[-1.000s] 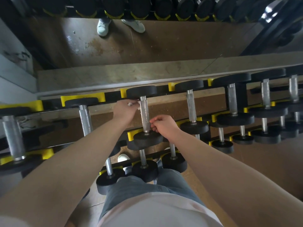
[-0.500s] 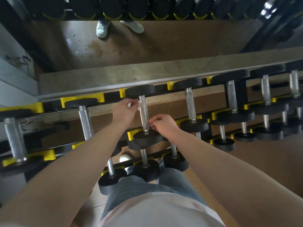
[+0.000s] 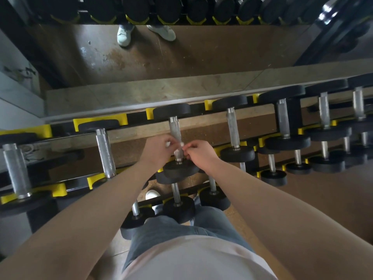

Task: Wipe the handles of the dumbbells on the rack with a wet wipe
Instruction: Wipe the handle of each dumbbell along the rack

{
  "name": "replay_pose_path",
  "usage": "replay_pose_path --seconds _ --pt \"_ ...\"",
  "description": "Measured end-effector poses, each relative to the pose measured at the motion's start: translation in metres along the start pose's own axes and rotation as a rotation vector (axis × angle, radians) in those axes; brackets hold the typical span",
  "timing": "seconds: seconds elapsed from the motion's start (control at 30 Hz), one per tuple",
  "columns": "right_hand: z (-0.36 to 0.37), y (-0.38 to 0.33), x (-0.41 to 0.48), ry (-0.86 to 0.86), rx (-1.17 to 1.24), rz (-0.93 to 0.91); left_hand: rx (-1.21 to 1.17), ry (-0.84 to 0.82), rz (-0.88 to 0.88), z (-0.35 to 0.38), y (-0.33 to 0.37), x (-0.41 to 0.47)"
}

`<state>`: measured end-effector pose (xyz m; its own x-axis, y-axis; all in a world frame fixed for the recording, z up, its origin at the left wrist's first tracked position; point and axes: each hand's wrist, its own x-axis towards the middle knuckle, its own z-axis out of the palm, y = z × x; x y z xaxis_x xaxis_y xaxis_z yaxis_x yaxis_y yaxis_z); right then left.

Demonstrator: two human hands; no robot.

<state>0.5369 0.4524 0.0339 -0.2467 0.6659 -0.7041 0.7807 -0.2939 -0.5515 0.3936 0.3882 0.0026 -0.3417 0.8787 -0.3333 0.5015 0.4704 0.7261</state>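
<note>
On the top tier of the rack (image 3: 203, 130), both hands are meeting at the lower end of one dumbbell handle (image 3: 175, 130), just above its near black weight plate (image 3: 181, 168). The left hand (image 3: 159, 148) is curling narrowly against the left side of the handle, pinching a white scrap of the wet wipe (image 3: 167, 144) between thumb and fingers. The right hand (image 3: 199, 153) is closing from the other side, its fingertips (image 3: 186, 147) gripping another white end of the wipe, which is wrapping around the steel near the collar. The handle is a knurled, dull silver cylinder; the plates are round, matte black discs sitting in bright yellow cradles (image 3: 121, 121). Neighbouring dumbbells (image 3: 232, 128) with the same rough metal bars are lying in a row to either side, and smaller ones are resting on the lower tiers. A mirror (image 3: 181, 57) behind the rack is reflecting brown floor and pale shoes. Compared with a second ago, the left hand is sitting lower on the handle, having come down from beside the far plate to join the right hand near the collar
</note>
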Motion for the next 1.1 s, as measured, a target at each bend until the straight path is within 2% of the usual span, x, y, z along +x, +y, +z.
replay_pose_path --seconds 0.1,0.17,0.23,0.33,0.43,0.5,0.6,0.7,0.77,0.87,0.97,1.1 --pt "0.001 -0.002 0.002 -0.008 0.006 0.022 -0.153 0.118 -0.047 -0.006 0.008 0.018" --pt "0.001 -0.002 0.001 -0.005 0.004 0.019 -0.157 0.136 -0.056 -0.006 0.009 0.022" --pt "0.0 -0.001 0.0 0.0 0.012 0.014 -0.1 0.091 0.005 -0.003 0.007 0.015" --pt "-0.001 0.001 -0.001 0.005 0.016 0.003 0.113 -0.034 0.158 0.005 0.0 -0.005" --pt "-0.002 0.001 0.001 0.024 0.013 0.003 0.267 -0.145 0.209 0.009 -0.004 -0.012" --pt "-0.002 0.002 0.001 0.027 0.045 0.02 0.279 -0.154 0.23 0.005 -0.003 -0.007" --pt "-0.003 0.002 0.001 0.032 0.11 0.046 0.216 -0.019 0.226 -0.006 0.003 0.013" --pt "-0.003 0.003 -0.001 0.027 0.108 0.029 0.126 0.1 0.148 -0.018 0.008 0.032" --pt "-0.003 0.002 -0.002 0.022 0.092 0.015 0.152 0.058 0.188 -0.021 0.009 0.029" --pt "-0.005 0.002 -0.003 0.018 0.089 0.016 0.282 -0.155 0.269 -0.015 0.005 0.013" --pt "-0.006 0.002 -0.005 0.015 0.097 0.013 0.339 -0.331 0.175 -0.008 -0.004 -0.003" --pt "-0.005 0.001 -0.006 0.023 0.088 -0.005 0.278 -0.271 0.089 -0.004 -0.005 -0.012"
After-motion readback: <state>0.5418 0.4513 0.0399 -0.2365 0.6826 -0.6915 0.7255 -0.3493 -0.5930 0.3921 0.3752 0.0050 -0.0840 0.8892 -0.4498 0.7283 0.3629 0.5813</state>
